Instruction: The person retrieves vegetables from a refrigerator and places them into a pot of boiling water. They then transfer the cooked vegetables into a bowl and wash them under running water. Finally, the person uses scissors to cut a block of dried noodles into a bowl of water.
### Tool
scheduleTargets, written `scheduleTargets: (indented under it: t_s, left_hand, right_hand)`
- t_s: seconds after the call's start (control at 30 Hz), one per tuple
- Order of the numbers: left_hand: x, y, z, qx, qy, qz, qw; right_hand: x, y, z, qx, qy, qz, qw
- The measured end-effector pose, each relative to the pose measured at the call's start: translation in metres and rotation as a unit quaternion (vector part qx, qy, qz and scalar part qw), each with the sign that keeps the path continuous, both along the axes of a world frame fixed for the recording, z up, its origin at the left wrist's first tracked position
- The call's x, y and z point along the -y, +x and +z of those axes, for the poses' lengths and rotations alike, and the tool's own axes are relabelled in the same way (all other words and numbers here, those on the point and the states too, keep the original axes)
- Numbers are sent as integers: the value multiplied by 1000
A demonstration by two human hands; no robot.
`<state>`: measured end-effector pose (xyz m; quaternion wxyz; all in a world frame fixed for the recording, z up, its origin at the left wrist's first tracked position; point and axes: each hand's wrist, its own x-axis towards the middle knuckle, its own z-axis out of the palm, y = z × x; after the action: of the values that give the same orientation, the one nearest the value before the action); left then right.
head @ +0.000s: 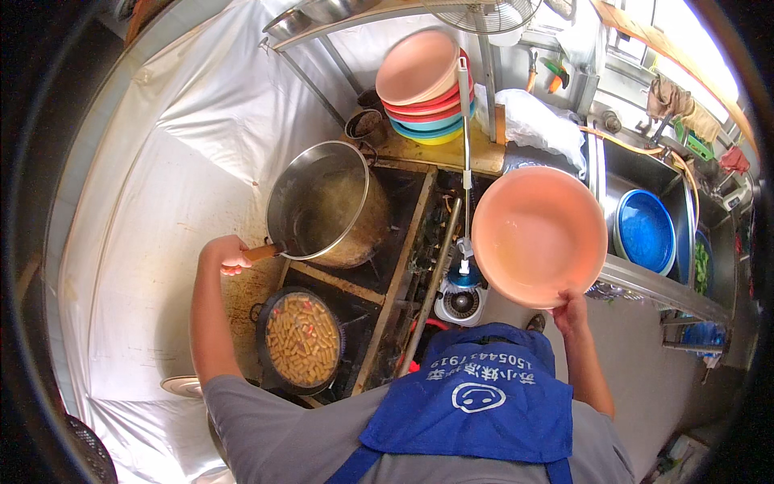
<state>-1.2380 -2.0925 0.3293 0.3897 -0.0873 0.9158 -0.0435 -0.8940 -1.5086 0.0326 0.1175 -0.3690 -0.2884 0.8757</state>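
Note:
My left hand (228,254) grips a wooden handle (261,253) that meets the rim of a large metal pot (369,230) on the stove. What the handle belongs to is not clear. The pot is tilted or seen at a slant, with murky liquid or a stained bottom inside. My right hand (569,311) holds the near rim of a pink plastic basin (538,236), which looks bare inside. Nearer my body on the left, a dark round pan (266,357) holds many short tan pieces (302,339) and a few red bits in liquid.
Stacked coloured basins (423,115) stand on a wooden board beyond the pot. A spin mop (465,151) leans by the stove front. At the right, a metal sink (641,166) holds a blue basin (644,230). A wire fan guard (484,12) hangs at the top.

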Motion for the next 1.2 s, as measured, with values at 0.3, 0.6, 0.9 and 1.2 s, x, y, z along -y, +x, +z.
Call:
scheduleTargets:
  t_s: [0.3, 0.6, 0.9, 1.2]
  left_hand:
    - [28, 32, -156, 16, 472, 246, 846]
    - [6, 83, -184, -266, 316, 234, 880]
    - [-32, 28, -148, -153, 70, 67, 983]
    - [-53, 65, -177, -210, 432, 247, 842]
  right_hand:
    - [3, -10, 5, -1, -1, 8, 1000]
    - [3, -29, -6, -8, 2, 23, 1000]
    - [1, -17, -11, 26, -14, 37, 999]
    - [-9, 12, 13, 50, 3, 26, 998]
